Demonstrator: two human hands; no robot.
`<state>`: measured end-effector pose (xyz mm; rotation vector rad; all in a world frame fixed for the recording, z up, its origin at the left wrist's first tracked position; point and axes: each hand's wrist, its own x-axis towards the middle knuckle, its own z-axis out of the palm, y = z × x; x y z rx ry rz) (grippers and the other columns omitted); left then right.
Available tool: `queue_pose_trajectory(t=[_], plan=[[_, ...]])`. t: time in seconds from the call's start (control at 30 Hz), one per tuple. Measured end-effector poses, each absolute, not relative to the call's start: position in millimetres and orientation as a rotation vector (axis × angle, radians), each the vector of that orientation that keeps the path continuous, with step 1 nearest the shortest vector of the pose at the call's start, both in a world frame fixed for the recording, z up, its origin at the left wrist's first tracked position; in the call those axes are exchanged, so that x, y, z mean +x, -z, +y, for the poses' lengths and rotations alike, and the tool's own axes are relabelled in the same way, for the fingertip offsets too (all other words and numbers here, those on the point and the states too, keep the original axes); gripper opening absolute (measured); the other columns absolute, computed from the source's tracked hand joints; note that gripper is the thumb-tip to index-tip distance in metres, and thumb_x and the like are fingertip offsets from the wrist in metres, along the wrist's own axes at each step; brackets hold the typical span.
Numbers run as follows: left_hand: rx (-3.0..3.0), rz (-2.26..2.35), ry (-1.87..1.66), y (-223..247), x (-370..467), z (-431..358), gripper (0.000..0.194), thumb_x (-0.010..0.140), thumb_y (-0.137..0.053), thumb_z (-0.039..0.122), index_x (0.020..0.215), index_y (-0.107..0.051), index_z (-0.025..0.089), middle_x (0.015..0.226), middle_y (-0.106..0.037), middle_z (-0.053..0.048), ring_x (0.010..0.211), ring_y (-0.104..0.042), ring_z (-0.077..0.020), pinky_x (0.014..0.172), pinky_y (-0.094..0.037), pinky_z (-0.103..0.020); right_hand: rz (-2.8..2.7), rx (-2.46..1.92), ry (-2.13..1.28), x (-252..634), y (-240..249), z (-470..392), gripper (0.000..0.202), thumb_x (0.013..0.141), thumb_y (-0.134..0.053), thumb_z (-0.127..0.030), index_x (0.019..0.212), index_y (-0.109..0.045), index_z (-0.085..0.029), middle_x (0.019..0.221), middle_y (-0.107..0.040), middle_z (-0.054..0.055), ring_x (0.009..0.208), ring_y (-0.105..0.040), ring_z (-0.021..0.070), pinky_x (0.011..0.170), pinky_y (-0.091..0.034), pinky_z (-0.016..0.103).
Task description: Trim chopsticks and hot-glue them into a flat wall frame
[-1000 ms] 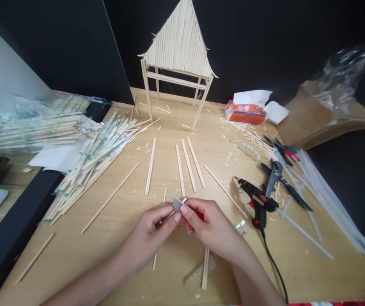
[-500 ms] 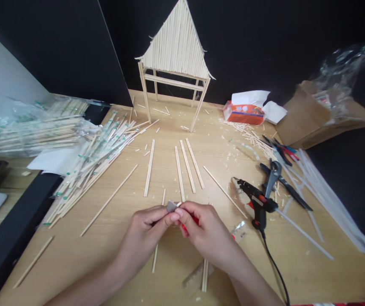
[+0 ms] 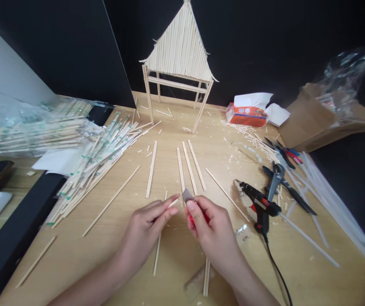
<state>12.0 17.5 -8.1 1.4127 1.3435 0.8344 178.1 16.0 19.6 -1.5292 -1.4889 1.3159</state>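
Note:
Between the thumb and forefinger of my left hand point(image 3: 148, 225) is a short piece of wooden stick point(image 3: 174, 203), its end pointing up to the right. My right hand point(image 3: 212, 227) is closed around a red-handled utility knife point(image 3: 188, 196), its grey blade showing above the thumb. Blade and stick are a little apart. Beneath my left fingers lies a thin wooden stick point(image 3: 157, 255). Joined pairs of sticks point(image 3: 189, 168) lie beyond both hands. A clear ruler point(image 3: 196, 280) sits partly under a stick pair point(image 3: 207, 278) by my right wrist.
A stick-built house model point(image 3: 179, 51) stands at the back. Bundles of sticks point(image 3: 93, 161) lie left. On the right are a hot glue gun point(image 3: 258, 199) with its cord, cutters point(image 3: 290, 189), glue sticks point(image 3: 338, 208), a tissue pack point(image 3: 249, 114) and a paper bag point(image 3: 312, 114).
My hands have moved apart. The knife blade has come away to the right from the piece in my left fingers, and the stick's end now shows. The whole view has shifted slightly.

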Motion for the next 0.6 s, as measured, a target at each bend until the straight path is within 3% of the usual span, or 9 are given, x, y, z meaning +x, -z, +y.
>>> queue_pose_trajectory(t=[0.2, 0.33, 0.6], plan=[[1.392, 1.157, -0.708, -3, 15, 19, 0.029, 0.09, -0.05, 0.033, 0.113, -0.064, 0.024, 0.109, -0.067, -0.003, 0.115, -0.054, -0.0198, 0.094, -0.044, -0.027, -1.595, -1.449, -1.522, 182, -12, 20, 0.037, 0.095, -0.04, -0.041, 0.067, -0.049, -0.019, 0.055, -0.048, -0.005, 0.048, -0.042, 0.0068, 0.049, -0.03, 0.019], [1.398, 1.12, -0.717, -3, 14, 18, 0.026, 0.091, -0.049, 0.031, 0.109, -0.066, 0.024, 0.114, -0.065, -0.003, 0.118, -0.052, -0.0192, 0.099, -0.039, -0.028, -1.64, -1.411, -1.531, 182, -12, 19, 0.037, 0.096, -0.039, -0.039, 0.066, -0.048, -0.019, 0.056, -0.047, -0.005, 0.051, -0.043, 0.007, 0.052, -0.031, 0.02], [1.425, 1.063, -0.741, -2, 16, 20, 0.022, 0.091, -0.048, 0.028, 0.082, -0.066, 0.021, 0.083, -0.065, 0.001, 0.094, -0.06, -0.0142, 0.093, -0.039, -0.024, -1.603, -1.412, -1.583, 183, -10, 19, 0.034, 0.095, -0.04, -0.04, 0.072, -0.051, -0.019, 0.058, -0.05, -0.004, 0.05, -0.043, 0.0077, 0.05, -0.031, 0.02]])
